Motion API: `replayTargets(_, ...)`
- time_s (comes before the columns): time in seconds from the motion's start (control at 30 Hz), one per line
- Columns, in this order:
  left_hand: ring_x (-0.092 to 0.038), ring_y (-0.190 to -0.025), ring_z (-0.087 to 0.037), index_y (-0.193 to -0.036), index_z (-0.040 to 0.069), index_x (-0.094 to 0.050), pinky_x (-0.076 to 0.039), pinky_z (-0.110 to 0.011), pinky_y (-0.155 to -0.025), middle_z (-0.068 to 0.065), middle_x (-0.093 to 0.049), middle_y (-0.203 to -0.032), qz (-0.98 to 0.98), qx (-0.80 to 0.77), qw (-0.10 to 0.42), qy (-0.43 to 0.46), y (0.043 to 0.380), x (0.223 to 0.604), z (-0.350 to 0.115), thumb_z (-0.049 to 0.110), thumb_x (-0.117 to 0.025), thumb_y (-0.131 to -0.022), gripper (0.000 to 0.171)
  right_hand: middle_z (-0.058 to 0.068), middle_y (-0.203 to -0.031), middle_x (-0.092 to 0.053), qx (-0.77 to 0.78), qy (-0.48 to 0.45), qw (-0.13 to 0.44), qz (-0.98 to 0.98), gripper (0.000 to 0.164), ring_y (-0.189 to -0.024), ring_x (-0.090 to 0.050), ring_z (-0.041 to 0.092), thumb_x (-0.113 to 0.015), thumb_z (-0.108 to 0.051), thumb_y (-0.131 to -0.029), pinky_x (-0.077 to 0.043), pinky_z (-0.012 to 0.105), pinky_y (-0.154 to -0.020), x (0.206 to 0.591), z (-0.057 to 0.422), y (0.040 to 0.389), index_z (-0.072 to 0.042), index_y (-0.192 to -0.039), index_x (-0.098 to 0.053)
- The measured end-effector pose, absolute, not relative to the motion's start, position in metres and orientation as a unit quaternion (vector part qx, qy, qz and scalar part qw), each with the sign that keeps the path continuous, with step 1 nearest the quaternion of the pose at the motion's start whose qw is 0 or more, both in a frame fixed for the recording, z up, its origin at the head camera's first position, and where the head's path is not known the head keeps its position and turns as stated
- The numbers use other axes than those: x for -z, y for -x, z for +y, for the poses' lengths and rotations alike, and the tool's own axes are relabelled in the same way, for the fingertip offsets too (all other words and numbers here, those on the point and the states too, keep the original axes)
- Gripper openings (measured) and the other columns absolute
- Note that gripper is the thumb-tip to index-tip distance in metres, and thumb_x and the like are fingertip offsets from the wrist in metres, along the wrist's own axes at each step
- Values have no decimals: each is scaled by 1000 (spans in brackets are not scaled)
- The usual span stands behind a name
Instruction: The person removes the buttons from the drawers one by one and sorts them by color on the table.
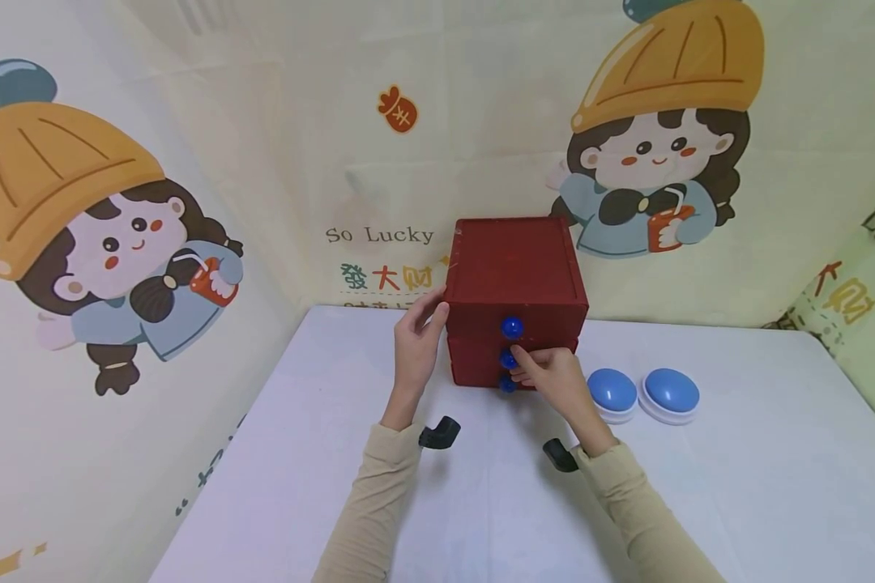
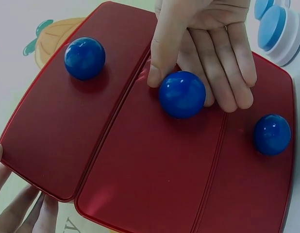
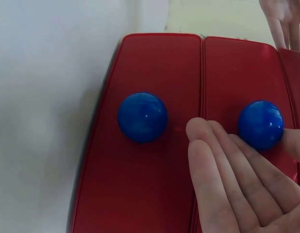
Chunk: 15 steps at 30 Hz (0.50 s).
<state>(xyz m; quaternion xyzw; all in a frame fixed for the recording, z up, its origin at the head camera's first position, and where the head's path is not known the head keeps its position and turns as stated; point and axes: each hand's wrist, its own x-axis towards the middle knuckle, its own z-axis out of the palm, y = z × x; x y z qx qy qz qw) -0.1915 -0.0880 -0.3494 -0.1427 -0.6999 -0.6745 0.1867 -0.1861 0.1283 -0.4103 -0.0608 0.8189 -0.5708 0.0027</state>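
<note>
A dark red box with three stacked drawers stands on the table, a round blue knob on each drawer front. My right hand has thumb and index finger on either side of the middle knob, pinching it; the other fingers extend beside it over the drawer fronts. The top knob and bottom knob are untouched. My left hand rests against the box's left side near the top front corner, its fingers fairly straight. All drawers look closed.
Two blue-domed push buttons with white bases, a left one and a right one, sit right of the box. A white cloth covers the table. A printed curtain hangs behind. Black wrist mounts project from both sleeves.
</note>
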Motion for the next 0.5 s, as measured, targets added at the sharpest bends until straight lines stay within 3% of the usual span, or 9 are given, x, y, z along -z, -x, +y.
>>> replayTargets(0.5, -57, -126, -28, -134, -7, -56, -51, -28, -101, -20, -60, -134, -697, 679, 183, 141, 192, 350, -88, 9, -58, -100, 38, 21, -85, -75, 582, 64, 0, 811, 41, -80, -75, 33, -60, -30, -100, -62, 41, -73, 412, 125, 184, 9, -100, -74)
